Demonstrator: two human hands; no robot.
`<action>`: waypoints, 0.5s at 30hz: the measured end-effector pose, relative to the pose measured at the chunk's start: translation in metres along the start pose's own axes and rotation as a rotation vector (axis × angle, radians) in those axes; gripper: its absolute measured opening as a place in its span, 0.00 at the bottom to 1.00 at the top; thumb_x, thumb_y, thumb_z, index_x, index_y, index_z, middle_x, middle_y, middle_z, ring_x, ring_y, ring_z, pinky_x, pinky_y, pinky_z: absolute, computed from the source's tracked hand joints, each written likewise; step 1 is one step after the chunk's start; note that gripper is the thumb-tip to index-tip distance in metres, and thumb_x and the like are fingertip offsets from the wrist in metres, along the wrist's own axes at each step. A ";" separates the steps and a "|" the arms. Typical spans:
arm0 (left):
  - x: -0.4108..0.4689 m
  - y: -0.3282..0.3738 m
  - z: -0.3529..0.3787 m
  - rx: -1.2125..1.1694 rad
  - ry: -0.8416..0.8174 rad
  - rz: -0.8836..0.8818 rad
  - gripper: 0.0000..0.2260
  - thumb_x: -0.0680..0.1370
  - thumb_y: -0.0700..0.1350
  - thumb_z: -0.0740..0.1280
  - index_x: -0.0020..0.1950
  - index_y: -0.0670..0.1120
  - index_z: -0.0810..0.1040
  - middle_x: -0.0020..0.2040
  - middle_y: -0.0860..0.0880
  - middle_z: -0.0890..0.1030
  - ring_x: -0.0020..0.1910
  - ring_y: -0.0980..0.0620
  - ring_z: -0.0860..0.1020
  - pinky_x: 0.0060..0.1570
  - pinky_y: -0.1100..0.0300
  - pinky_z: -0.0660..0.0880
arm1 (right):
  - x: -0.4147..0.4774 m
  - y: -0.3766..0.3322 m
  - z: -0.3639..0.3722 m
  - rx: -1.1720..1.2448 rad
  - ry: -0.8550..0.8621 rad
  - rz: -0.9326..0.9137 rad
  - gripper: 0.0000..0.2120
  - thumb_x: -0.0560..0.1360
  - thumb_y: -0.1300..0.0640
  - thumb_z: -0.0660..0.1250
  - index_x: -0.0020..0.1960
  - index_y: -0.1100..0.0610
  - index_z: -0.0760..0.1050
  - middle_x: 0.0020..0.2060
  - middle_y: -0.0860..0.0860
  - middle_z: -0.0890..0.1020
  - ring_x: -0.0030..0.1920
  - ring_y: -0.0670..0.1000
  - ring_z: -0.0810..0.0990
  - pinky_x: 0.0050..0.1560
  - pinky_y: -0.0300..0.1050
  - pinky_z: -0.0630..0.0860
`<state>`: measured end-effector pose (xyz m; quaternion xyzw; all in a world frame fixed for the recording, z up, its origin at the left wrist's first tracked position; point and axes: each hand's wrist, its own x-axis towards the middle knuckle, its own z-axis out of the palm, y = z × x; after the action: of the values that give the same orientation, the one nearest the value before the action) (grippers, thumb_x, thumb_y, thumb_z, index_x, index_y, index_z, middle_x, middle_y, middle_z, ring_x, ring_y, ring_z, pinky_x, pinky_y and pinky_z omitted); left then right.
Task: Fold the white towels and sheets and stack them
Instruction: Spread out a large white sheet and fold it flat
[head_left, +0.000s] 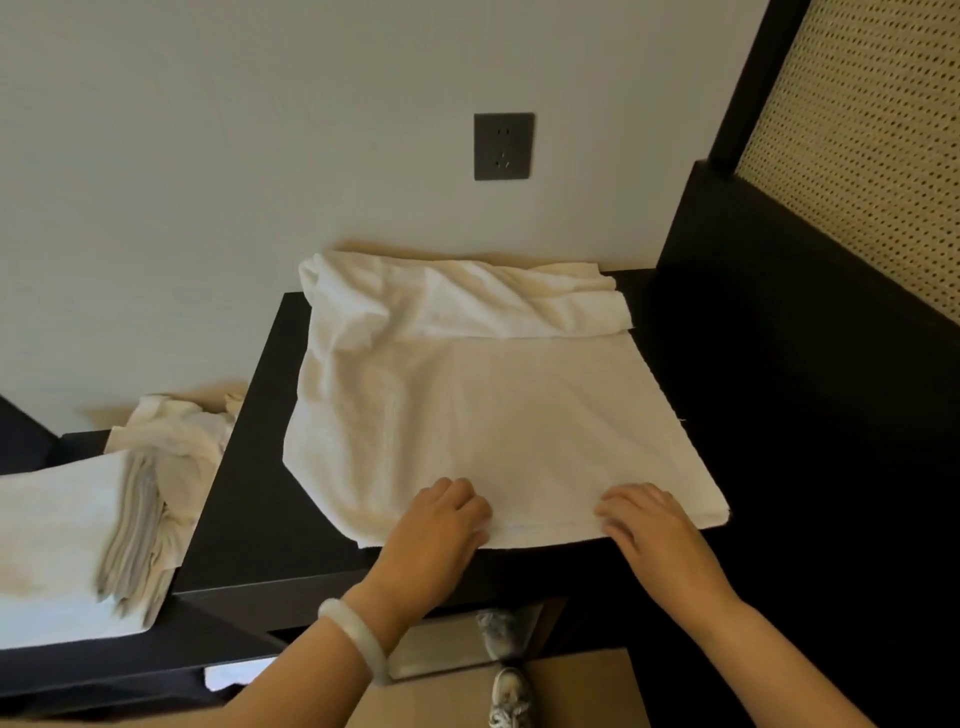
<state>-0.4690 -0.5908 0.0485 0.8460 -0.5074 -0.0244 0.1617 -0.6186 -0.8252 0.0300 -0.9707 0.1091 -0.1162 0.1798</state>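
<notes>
Left hand (441, 525) and right hand (652, 525) hold towel (493, 415) edge

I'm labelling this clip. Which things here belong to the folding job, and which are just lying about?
Job: towel on the table, held at its near edge by left hand and right hand; folded stack; crumpled pile.
Lying about: socket, bracelet, shoe, rattan panel.
</notes>
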 end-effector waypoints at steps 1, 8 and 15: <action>0.000 -0.001 0.000 0.016 0.004 0.027 0.07 0.81 0.44 0.62 0.56 0.47 0.78 0.53 0.49 0.76 0.50 0.47 0.73 0.51 0.53 0.71 | 0.000 0.003 0.001 -0.008 0.021 -0.005 0.08 0.75 0.64 0.72 0.52 0.56 0.81 0.49 0.47 0.80 0.51 0.49 0.77 0.55 0.41 0.71; 0.005 -0.002 -0.011 0.000 0.057 0.021 0.12 0.77 0.35 0.66 0.57 0.47 0.79 0.52 0.50 0.78 0.50 0.49 0.74 0.48 0.63 0.68 | 0.002 0.019 -0.010 -0.095 0.070 -0.009 0.14 0.68 0.72 0.75 0.50 0.58 0.80 0.45 0.48 0.78 0.48 0.50 0.76 0.54 0.43 0.76; -0.014 -0.002 -0.019 0.000 -0.017 0.200 0.14 0.68 0.34 0.74 0.51 0.47 0.82 0.46 0.51 0.78 0.43 0.51 0.76 0.42 0.63 0.71 | -0.022 0.019 -0.021 -0.133 0.042 -0.113 0.19 0.63 0.73 0.78 0.48 0.57 0.80 0.45 0.47 0.77 0.48 0.46 0.71 0.57 0.37 0.68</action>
<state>-0.4696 -0.5731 0.0643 0.7908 -0.5908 -0.0155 0.1590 -0.6480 -0.8441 0.0381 -0.9825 0.0653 -0.1390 0.1058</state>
